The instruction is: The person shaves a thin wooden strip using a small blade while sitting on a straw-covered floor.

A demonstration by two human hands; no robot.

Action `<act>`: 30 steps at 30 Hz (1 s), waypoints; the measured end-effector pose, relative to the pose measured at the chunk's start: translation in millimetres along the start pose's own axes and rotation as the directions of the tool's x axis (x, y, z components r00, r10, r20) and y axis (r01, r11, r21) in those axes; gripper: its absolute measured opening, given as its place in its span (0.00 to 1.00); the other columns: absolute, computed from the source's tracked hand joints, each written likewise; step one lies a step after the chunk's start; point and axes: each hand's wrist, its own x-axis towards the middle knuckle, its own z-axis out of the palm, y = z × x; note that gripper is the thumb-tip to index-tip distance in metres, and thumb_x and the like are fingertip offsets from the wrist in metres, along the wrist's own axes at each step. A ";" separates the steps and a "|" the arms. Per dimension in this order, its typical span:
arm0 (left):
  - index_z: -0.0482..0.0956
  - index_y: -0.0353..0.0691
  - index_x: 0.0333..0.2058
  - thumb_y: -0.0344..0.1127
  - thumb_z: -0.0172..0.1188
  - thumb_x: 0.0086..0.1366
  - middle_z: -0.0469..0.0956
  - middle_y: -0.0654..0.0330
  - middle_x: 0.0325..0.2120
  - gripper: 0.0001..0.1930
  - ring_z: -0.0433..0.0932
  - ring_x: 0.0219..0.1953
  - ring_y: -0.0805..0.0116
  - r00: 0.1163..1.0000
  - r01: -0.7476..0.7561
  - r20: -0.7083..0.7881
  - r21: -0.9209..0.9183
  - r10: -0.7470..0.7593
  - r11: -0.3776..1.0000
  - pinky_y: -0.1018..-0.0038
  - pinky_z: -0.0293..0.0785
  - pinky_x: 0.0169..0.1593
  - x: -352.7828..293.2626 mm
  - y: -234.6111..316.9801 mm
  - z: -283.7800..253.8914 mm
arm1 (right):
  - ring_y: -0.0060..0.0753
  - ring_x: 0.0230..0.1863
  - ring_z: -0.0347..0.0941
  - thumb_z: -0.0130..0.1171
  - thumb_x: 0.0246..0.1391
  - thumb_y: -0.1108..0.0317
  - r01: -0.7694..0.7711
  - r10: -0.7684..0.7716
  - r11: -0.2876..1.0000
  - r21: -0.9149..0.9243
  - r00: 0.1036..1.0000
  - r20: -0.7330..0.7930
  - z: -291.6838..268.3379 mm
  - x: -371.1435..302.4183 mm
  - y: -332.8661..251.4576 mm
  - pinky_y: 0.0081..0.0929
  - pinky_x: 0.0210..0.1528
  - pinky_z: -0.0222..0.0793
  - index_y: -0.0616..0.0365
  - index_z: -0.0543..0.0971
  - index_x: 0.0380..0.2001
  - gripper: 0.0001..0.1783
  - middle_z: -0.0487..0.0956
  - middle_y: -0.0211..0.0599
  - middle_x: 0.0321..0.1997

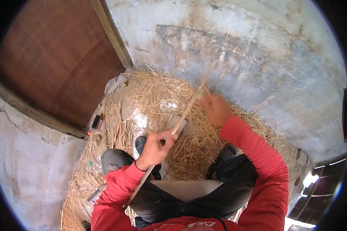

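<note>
A long, thin pale strip, apparently split bamboo or wood (187,109), slants from beside my left forearm up toward the wall. Closed around its middle is my left hand (155,148), thumb and fingers pinching it in front of my knees. My right hand (216,110) is farther up and to the right, against the strip's upper part. Its fingers are curled and smeared by motion. A small greenish spot shows at those fingertips, but what it belongs to cannot be made out. The strip's far end is blurred too.
Loose straw and shavings (196,150) cover the floor around my feet. A brown panel (61,65) stands at the left, a stained wall (258,57) ahead. Near the panel lie a dark, red-edged object (97,122) and a crumpled pale bag (116,84). A pale board (187,188) sits between my thighs.
</note>
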 end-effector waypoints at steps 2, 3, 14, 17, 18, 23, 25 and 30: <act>0.82 0.34 0.52 0.31 0.59 0.70 0.66 0.76 0.19 0.14 0.58 0.21 0.87 0.994 -0.019 0.106 -0.055 0.025 0.998 0.82 0.55 0.23 -5.9 12.9 5.4 | 0.59 0.40 0.78 0.44 0.70 0.44 0.025 0.009 0.996 0.083 0.922 -0.387 -22.6 20.8 74.3 0.45 0.45 0.71 0.66 0.81 0.43 0.32 0.80 0.63 0.38; 0.82 0.33 0.51 0.31 0.59 0.70 0.67 0.76 0.20 0.14 0.58 0.21 0.87 0.988 -0.022 0.150 -0.083 0.034 0.996 0.82 0.55 0.23 -10.2 18.6 7.0 | 0.59 0.42 0.78 0.44 0.70 0.44 -0.087 0.135 0.988 0.129 0.893 -0.430 -47.7 27.6 100.1 0.43 0.48 0.71 0.67 0.80 0.45 0.33 0.80 0.64 0.42; 0.78 0.34 0.55 0.36 0.51 0.77 0.61 0.74 0.18 0.16 0.58 0.21 0.84 0.993 0.085 0.110 -0.414 -0.043 0.906 0.81 0.56 0.25 7.6 19.8 -14.2 | 0.47 0.25 0.69 0.52 0.69 0.50 0.025 0.034 0.986 0.166 0.939 -0.343 -54.0 -18.5 44.7 0.39 0.34 0.68 0.62 0.74 0.44 0.22 0.76 0.51 0.28; 0.76 0.35 0.56 0.41 0.45 0.79 0.62 0.73 0.17 0.19 0.58 0.19 0.84 0.989 0.106 0.138 -0.377 -0.057 0.920 0.82 0.57 0.25 13.3 27.8 -13.6 | 0.52 0.27 0.74 0.53 0.68 0.52 0.193 -0.165 0.979 0.061 0.937 -0.309 -34.4 -32.8 3.3 0.43 0.32 0.68 0.60 0.73 0.43 0.19 0.77 0.54 0.28; 0.76 0.35 0.56 0.42 0.44 0.80 0.62 0.73 0.17 0.19 0.59 0.19 0.84 0.986 0.127 0.148 -0.383 -0.075 0.915 0.82 0.58 0.25 15.7 30.4 -13.5 | 0.54 0.28 0.76 0.53 0.68 0.53 0.258 -0.246 0.966 0.001 0.923 -0.295 -28.9 -36.0 -7.8 0.44 0.32 0.68 0.59 0.73 0.43 0.18 0.77 0.55 0.28; 0.76 0.35 0.56 0.44 0.44 0.80 0.65 0.72 0.19 0.21 0.60 0.19 0.83 0.980 0.127 0.192 -0.379 -0.056 0.917 0.82 0.59 0.24 22.9 25.8 -1.9 | 0.56 0.29 0.78 0.52 0.67 0.51 0.312 -0.311 0.950 0.003 0.947 -0.081 -22.6 -54.7 -51.7 0.47 0.30 0.70 0.59 0.74 0.40 0.19 0.78 0.53 0.25; 0.76 0.35 0.56 0.43 0.44 0.79 0.65 0.72 0.18 0.20 0.61 0.19 0.83 0.977 0.144 0.201 -0.384 -0.069 0.912 0.82 0.59 0.24 25.5 28.5 3.2 | 0.56 0.26 0.78 0.51 0.68 0.49 0.238 -0.239 0.970 -0.040 0.971 -0.003 -16.3 -60.6 -53.7 0.49 0.29 0.70 0.59 0.74 0.39 0.21 0.78 0.51 0.22; 0.76 0.34 0.55 0.40 0.46 0.79 0.65 0.72 0.17 0.18 0.61 0.18 0.84 0.979 0.134 0.189 -0.325 -0.075 0.936 0.81 0.58 0.23 27.2 25.8 11.1 | 0.58 0.22 0.77 0.46 0.69 0.46 0.221 -0.220 0.950 -0.220 0.975 0.028 3.6 -66.0 -57.3 0.52 0.25 0.69 0.59 0.74 0.36 0.25 0.75 0.51 0.17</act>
